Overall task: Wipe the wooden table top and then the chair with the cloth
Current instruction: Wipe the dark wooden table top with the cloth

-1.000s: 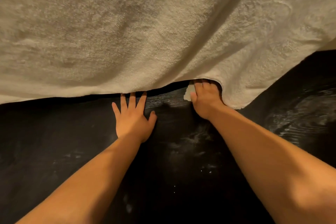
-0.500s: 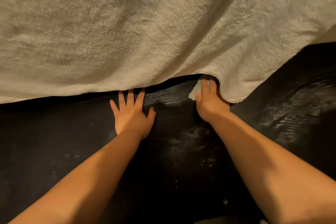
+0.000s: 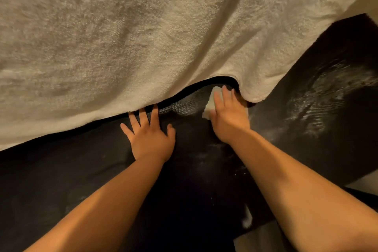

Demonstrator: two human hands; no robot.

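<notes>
Head view: left hand lies palm down on the dark wood-grain table, fingers spread, holding nothing. Right hand presses a small white cloth onto the table with straight fingers, not curled round it. A large cream terry towel covers the table's far part, its edge touching both hands' fingertips. Pale smears show on the right.

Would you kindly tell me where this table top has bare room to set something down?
Bare table top lies left of the left hand, below the towel edge, and right of the right hand. Crowded: between the forearms, and where the right hand presses the cloth by the towel edge.
</notes>
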